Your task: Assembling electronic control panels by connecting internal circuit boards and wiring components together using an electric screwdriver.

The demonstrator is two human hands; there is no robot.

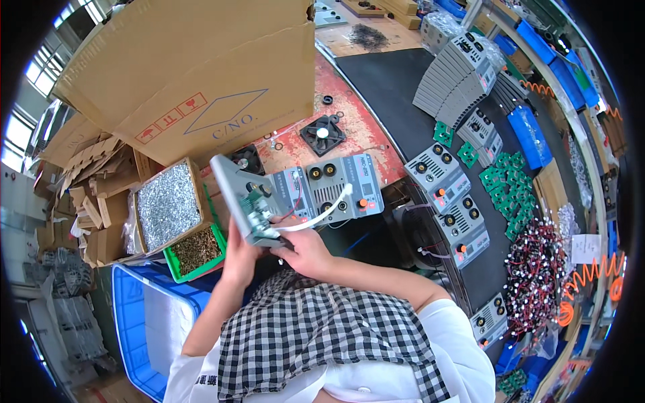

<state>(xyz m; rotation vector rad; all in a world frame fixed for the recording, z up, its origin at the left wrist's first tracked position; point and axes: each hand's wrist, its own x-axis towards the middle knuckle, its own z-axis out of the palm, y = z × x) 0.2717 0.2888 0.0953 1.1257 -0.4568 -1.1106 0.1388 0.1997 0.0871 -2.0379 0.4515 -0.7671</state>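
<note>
A grey front panel point(236, 195) is tilted up on edge over the near side of the bench, with a green circuit board point(255, 209) on its inner face. My left hand point(240, 254) is closed around the panel's near end from the left. At the same end, my right hand point(306, 252) has its thumb and fingers closed on the edge beside the board; the fingertips are partly hidden. A white cable point(321, 217) runs from the board over my right hand. Beyond it lie two more grey panels point(359, 176) with round sockets and orange knobs.
A large cardboard box point(201, 74) stands at the far left. Nearer are a box of silvery small parts point(168, 198), a green bin of brass-coloured parts point(196, 252) and a blue crate point(134, 322). Black fans point(322, 134) lie on the red bench; panels, boards and wires cover the black belt point(383, 80).
</note>
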